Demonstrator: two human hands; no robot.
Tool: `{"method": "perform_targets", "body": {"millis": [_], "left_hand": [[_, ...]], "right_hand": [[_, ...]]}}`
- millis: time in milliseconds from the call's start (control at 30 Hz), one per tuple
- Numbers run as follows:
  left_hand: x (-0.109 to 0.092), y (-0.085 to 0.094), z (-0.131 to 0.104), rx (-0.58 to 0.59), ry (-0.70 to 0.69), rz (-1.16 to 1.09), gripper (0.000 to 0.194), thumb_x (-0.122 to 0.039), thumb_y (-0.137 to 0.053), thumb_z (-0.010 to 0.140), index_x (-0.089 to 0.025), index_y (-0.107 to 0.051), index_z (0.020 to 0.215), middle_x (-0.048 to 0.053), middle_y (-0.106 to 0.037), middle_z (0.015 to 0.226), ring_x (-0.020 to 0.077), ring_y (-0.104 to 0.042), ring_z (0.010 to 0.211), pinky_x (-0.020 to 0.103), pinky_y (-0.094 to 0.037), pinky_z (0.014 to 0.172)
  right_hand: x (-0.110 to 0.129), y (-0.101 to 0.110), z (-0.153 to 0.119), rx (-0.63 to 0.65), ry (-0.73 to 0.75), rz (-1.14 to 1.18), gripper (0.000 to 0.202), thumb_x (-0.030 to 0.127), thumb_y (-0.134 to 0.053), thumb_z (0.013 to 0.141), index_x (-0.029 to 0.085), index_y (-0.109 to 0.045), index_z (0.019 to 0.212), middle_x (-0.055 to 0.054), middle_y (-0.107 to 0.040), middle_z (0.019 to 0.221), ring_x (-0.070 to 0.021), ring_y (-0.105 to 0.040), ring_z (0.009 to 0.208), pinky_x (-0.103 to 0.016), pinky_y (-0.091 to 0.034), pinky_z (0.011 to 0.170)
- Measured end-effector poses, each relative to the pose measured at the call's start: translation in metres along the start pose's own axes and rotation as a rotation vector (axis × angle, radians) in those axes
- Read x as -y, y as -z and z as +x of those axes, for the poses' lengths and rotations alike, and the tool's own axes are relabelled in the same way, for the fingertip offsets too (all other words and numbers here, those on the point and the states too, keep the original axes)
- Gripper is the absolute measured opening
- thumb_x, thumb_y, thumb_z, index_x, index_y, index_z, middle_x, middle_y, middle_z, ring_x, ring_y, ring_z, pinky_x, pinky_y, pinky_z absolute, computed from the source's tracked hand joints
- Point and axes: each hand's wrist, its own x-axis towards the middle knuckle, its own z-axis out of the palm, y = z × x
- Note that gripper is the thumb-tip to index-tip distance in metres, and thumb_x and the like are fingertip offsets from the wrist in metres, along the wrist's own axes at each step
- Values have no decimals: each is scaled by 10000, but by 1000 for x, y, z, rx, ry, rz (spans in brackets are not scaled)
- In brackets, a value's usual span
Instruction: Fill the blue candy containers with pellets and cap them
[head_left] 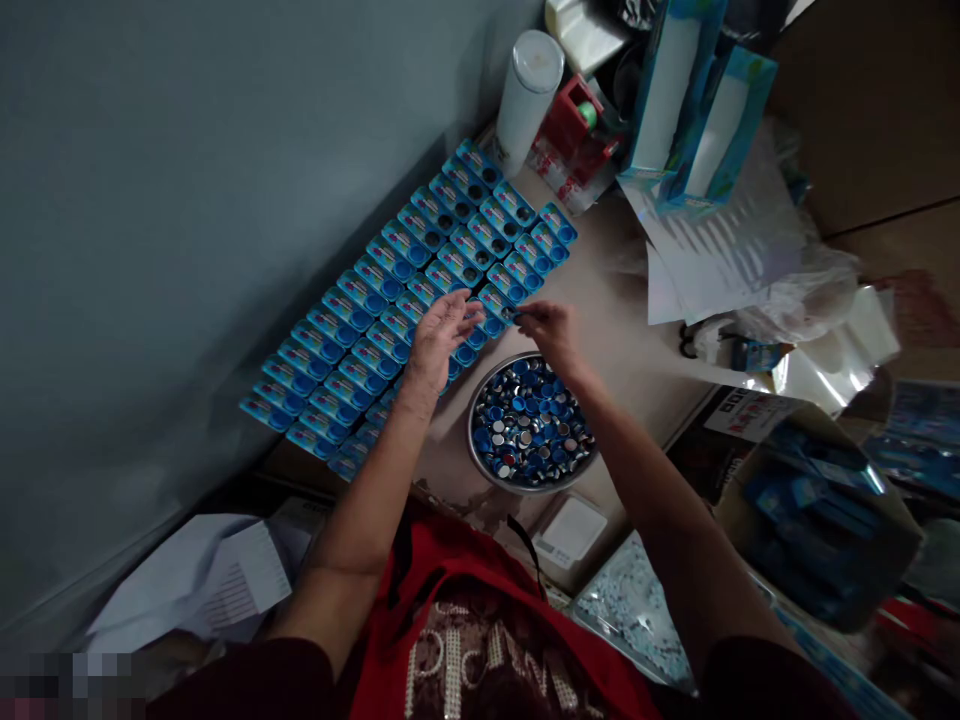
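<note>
Rows of blue printed packages (pixel 322 341) lie on the table; many hold a blue round piece, and several near the top show dark round spots. My left hand (pixel 442 335) hovers over the middle rows, fingers apart and holding nothing. At the right edge of the rows, my right hand (pixel 551 330) pinches a small blue cap (pixel 517 318) over a package. Just below my hands sits a round metal bowl (pixel 471 440) full of small blue and silver caps (pixel 532 420).
A white cylinder (pixel 529 95) and a red tape dispenser (pixel 574 125) stand behind the rows. Papers (pixel 712 250) and blue boxes (pixel 667 90) are at upper right. A cardboard box of blue packages (pixel 817 510) stands right. A white scale (pixel 571 530) lies near my body.
</note>
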Motion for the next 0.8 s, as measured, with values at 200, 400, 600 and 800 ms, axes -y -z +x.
{"method": "perform_targets", "body": {"millis": [200, 400, 600, 800], "left_hand": [[39, 15, -50, -78, -217, 384, 70, -294, -805, 1027, -254, -805, 1084, 63, -813, 1088, 214, -776, 1033, 288, -602, 986], [108, 13, -92, 235, -136, 818, 395, -406, -843, 1004, -233, -746, 1345, 230, -741, 1472, 447, -689, 1429, 573, -493, 1299], [163, -21, -101, 567, -407, 1300, 556, -424, -787, 1048, -242, -697, 1566, 266, -422, 1844, 566, -293, 1757, 810, -137, 1409], [176, -33, -73, 744, -524, 1497, 406, -142, -676, 1045, -235, -775, 1427, 217, -674, 1522, 454, -621, 1484, 597, -561, 1174]], "right_hand": [[4, -7, 47, -22, 84, -383, 123, 136, -839, 811, 243, -830, 872, -72, -787, 922, -328, -777, 1047, -496, -634, 1005], [-11, -14, 81, 81, 61, -386, 346, 357, -1021, 824, 216, -706, 857, -59, -747, 961, -380, -770, 1177, -561, -620, 1077], [-17, -12, 39, 23, 144, -404, 186, 337, -889, 972, 249, -753, 1066, -59, -784, 1018, -313, -761, 1122, -469, -615, 1037], [-35, 14, -2, -100, 206, -175, 266, 450, -902, 983, 268, -735, 1082, 2, -689, 851, -237, -685, 872, -393, -588, 875]]}}
